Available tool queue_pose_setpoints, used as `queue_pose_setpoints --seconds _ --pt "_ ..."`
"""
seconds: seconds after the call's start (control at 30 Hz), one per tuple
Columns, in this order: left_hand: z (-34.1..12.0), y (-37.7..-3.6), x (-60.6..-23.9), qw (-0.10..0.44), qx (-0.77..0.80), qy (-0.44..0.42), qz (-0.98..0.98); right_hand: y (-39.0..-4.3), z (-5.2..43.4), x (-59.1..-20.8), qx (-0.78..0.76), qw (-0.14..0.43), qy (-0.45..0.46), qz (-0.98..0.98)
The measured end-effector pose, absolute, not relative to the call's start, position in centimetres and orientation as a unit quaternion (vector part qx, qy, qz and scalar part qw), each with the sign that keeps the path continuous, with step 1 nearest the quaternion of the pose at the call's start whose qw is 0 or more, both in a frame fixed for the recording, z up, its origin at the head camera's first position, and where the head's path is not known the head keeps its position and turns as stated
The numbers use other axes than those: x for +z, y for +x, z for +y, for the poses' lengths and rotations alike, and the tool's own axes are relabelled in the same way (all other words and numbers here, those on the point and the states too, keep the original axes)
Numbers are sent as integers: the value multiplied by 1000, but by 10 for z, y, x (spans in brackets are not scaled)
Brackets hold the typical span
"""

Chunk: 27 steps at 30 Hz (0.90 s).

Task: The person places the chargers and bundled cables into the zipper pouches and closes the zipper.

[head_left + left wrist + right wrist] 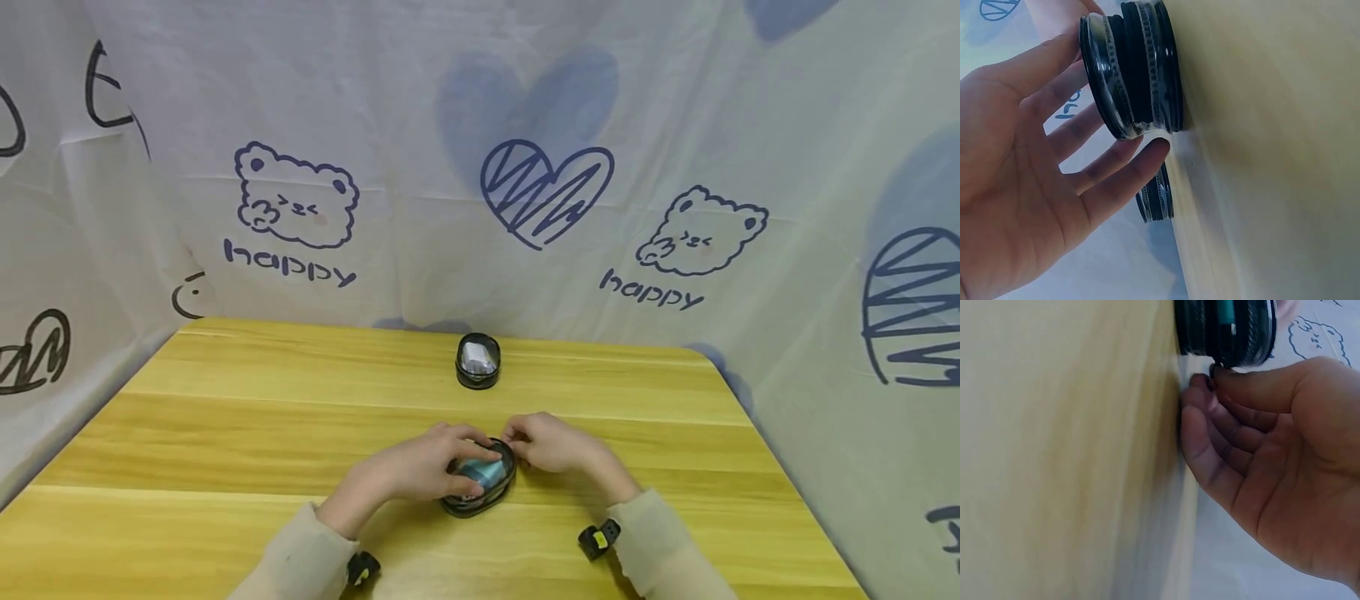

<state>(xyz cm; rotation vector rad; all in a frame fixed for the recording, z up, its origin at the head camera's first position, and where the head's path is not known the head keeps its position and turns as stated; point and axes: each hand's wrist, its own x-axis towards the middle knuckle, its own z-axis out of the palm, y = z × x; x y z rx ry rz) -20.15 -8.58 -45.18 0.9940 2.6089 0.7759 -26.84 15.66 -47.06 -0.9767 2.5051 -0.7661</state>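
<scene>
A small round black case (pixel 480 483) with a clear top is seen on the near middle of the wooden table (pixel 225 433), between the two hands. A teal item is visible through the top.

The left hand (pixel 420 467) is laid over the case's left side; in the left wrist view its fingers (pixel 1116 165) are nearly straight and rest against the case (pixel 1132 69), so the case is steadied rather than clasped. The right hand (pixel 551 442) is placed at the case's right edge; in the right wrist view the thumb and curled fingers (pixel 1222 378) are pinched on a small dark tab at the rim of the case (pixel 1225 328), judged to be a zip pull.

A second, similar case (pixel 477 361) stands well apart at the far edge, untouched.

Whether the zip is open or closed cannot be told. The near case is judged to be mid-handling, with the far case left to be handled.
</scene>
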Motion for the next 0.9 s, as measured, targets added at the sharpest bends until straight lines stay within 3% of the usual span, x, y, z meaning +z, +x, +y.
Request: queue_pose_setpoints --seconds 0.37,0.9 --pt "-82 -203 -454 70 269 379 883 -268 151 -471 -275 141 -330 892" --pt "-79 -204 -456 68 246 387 886 -270 157 -468 -257 152 -346 889"
